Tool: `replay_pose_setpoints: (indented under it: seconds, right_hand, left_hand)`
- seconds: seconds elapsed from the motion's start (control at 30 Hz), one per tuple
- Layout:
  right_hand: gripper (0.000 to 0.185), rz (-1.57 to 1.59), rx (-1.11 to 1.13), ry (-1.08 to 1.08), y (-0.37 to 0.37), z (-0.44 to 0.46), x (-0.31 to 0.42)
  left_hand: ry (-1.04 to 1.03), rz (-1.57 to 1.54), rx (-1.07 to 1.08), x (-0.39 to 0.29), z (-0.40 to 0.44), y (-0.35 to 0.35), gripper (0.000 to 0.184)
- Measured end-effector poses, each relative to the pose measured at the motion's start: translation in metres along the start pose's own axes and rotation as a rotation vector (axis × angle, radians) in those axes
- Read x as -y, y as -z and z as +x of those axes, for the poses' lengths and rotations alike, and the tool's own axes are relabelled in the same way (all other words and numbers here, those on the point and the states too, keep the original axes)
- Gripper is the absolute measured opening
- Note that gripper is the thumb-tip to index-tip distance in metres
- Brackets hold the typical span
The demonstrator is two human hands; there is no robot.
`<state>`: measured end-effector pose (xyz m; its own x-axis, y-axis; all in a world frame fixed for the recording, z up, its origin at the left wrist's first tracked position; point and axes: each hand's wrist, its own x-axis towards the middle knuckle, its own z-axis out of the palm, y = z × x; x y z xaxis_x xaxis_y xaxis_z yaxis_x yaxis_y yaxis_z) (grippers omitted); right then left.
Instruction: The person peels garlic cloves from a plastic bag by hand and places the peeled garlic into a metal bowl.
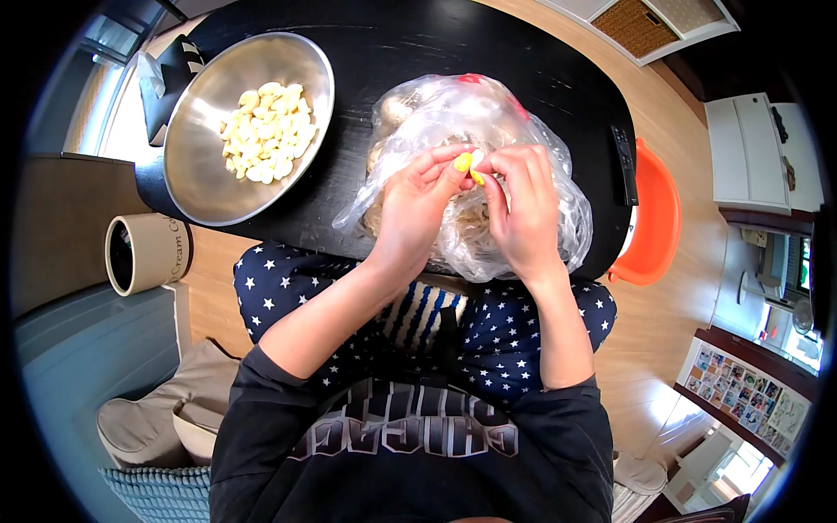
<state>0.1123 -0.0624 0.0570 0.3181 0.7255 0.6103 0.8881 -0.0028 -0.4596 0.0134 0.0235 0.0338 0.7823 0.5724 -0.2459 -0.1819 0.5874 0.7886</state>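
My left hand (417,199) and my right hand (525,205) meet over a clear plastic bag (514,122), fingertips pinched together. Between them is a small whitish garlic clove (477,159), mostly hidden by the fingers. Yellow shows at the thumb tips; whether it is nail colour or a cover I cannot tell. Inside the crumpled bag are pale brown bulbs and papery skins, blurred by the plastic. To the left, a wide steel bowl (187,152) holds many peeled garlic cloves (268,131), in a heap.
The black table (349,52) carries the bag and bowl. A tissue box (179,61) is behind the bowl, and a remote control (624,166) lies at the right edge. An orange tub (658,218) stands beyond that edge. A cream bin (161,248) is at lower left.
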Motion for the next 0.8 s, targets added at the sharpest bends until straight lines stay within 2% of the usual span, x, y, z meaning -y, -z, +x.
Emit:
replay_pose_setpoints:
  seconds: [0.3, 0.37, 0.5, 0.57, 0.63, 0.7, 0.8]
  right_hand:
    - [0.02, 0.049, 0.114, 0.018, 0.005, 0.0, 0.001]
    - [0.016, 0.175, 0.113, -0.067, 0.008, 0.0, 0.004]
    - [0.01, 0.128, 0.066, -0.238, 0.013, -0.001, -0.002]
    - [0.006, 0.086, 0.145, -0.347, 0.012, -0.005, -0.012]
    - [0.005, 0.07, 0.148, -0.34, 0.014, -0.005, -0.014]
    - [0.007, 0.156, 0.138, -0.434, 0.017, -0.001, -0.009]
    - [0.011, 0.222, 0.09, -0.396, 0.018, 0.001, -0.005]
  left_hand:
    - [0.092, -0.258, -0.053, -0.001, 0.002, -0.001, 0.028]
    - [0.104, -0.311, -0.071, 0.0, 0.004, 0.001, 0.028]
    - [0.148, -0.351, -0.056, 0.002, 0.005, 0.003, 0.027]
    - [0.17, -0.347, -0.06, 0.002, 0.005, 0.002, 0.026]
    - [0.21, -0.326, -0.057, 0.002, 0.004, 0.001, 0.025]
    - [0.215, -0.314, -0.024, 0.004, 0.005, 0.003, 0.024]
    - [0.212, -0.298, 0.032, 0.005, 0.004, 0.002, 0.023]
